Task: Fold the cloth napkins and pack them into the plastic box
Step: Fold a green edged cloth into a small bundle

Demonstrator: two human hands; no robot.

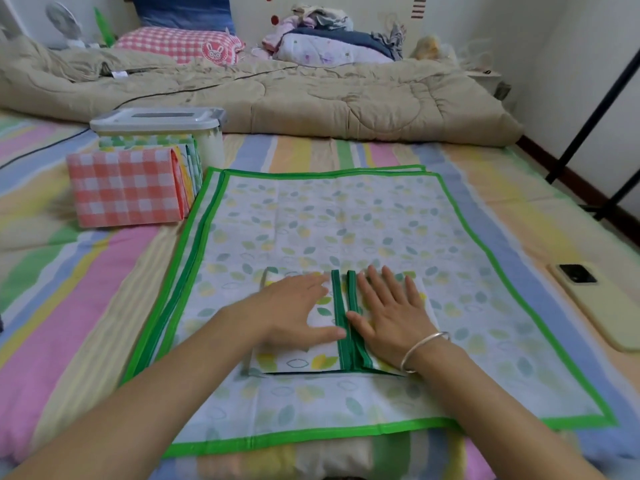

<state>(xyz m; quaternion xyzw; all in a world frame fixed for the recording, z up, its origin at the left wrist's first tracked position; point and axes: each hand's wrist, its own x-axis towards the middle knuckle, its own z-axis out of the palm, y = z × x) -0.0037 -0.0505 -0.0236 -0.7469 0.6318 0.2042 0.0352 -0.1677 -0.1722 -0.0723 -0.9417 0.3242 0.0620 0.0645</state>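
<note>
A leaf-print napkin folded small [298,360], its two dark green hems meeting down the middle, lies on top of spread-out leaf-print napkins with bright green borders [346,220]. My left hand [298,310] presses flat on its left half and my right hand [391,313], with a silver bangle at the wrist, presses flat on its right half. At the back left stands the plastic box [207,147] with a grey lid. Folded napkins [128,185], the front one in red check, stand upright against the box.
All of this lies on a pastel-striped bed sheet [69,306]. A phone [602,303] rests at the right. A rumpled beige quilt [277,95] crosses the back, with pillows and clothes behind it. Black stand legs [588,133] rise at the far right.
</note>
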